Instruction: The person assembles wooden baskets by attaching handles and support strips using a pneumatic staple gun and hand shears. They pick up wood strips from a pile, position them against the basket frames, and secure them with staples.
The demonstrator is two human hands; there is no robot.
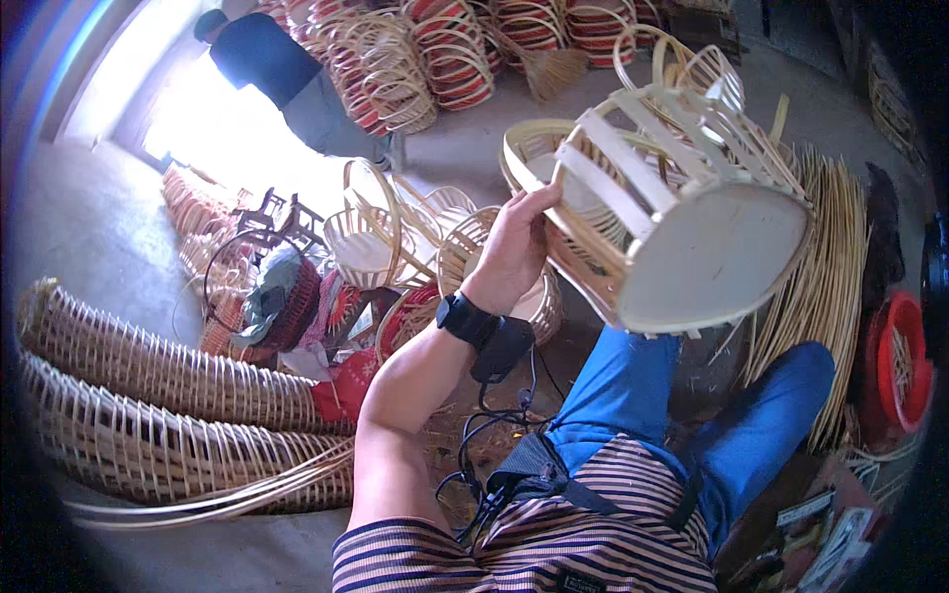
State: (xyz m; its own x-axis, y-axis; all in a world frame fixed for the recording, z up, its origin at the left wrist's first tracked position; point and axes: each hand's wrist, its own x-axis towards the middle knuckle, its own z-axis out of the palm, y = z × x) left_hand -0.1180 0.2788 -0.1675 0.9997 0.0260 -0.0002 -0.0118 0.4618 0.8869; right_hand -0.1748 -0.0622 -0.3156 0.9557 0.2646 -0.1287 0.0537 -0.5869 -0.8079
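My left hand is raised at the centre, fingers closed on a pale woven basket. The basket is tipped on its side, with its flat white oval bottom facing me and light slats running round it. Another handled basket shows just behind it. I cannot see my right hand. Below, several light baskets with arched handles lie among red weave and cloth.
Stacks of red-banded baskets stand at the back, near a person by the bright doorway. Two long bundles of nested weave lie at left. Long strips, a red basin and clutter are at right.
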